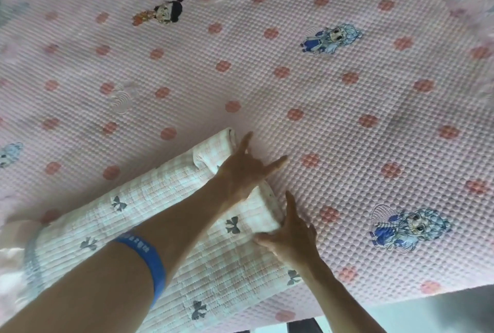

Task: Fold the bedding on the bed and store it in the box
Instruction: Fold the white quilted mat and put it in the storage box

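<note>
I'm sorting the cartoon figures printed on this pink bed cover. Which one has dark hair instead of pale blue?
The figure at upper left, with black hair in a bun and orange clothing. The other figures all have pale blue hair; two wear blue outfits.

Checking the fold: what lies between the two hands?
In the head view, the folded checked bow-print quilt's end lies between left hand and right hand.

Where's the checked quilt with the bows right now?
In the head view, the folded quilt lies lower left on the pink bed cover, with the left hand and right hand at its right end.
</note>
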Available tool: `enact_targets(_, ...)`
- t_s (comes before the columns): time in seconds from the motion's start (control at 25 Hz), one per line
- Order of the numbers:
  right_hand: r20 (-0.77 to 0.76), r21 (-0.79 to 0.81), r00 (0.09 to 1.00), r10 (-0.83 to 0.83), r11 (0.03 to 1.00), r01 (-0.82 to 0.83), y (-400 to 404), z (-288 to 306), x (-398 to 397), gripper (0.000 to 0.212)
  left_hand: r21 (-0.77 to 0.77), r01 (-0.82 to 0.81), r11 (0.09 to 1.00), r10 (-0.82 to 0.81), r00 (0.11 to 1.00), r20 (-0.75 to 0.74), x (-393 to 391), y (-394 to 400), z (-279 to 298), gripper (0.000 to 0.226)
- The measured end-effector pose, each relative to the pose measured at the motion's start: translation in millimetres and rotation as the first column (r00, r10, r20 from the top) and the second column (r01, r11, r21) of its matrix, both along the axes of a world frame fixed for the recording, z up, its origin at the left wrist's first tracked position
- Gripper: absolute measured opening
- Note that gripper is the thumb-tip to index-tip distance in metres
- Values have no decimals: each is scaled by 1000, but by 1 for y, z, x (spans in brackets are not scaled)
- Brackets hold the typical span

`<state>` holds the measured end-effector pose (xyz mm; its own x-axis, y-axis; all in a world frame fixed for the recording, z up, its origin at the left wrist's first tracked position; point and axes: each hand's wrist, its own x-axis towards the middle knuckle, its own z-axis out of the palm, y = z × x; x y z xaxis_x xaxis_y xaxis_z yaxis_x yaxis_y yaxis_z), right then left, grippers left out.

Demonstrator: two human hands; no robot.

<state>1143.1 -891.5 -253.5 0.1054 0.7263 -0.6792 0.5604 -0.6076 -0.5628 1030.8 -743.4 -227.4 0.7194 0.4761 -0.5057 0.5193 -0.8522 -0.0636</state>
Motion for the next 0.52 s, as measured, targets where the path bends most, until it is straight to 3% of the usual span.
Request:
enact_targets(0.16, 43, 181, 999, 6, 983, -14, 28, 84, -20, 112, 242, -142, 960, 80, 965, 248, -54, 2, 95, 103)
enact_targets(0.28, 242, 426, 970, 40, 893, -144, 92, 173, -41, 102, 436, -318, 842, 138, 908, 397, -96, 39, 190, 89)
enact_targets(0.4, 526, 676, 845, -101, 652, -343, 168, 302, -66, 98, 638, -461, 617, 155, 866, 475, -129, 79, 322, 86)
enact_targets(0.52, 593, 791, 739, -320, 401, -461, 209, 405, -85, 108, 714, -557, 425, 177, 825, 537, -152, 96, 426, 98)
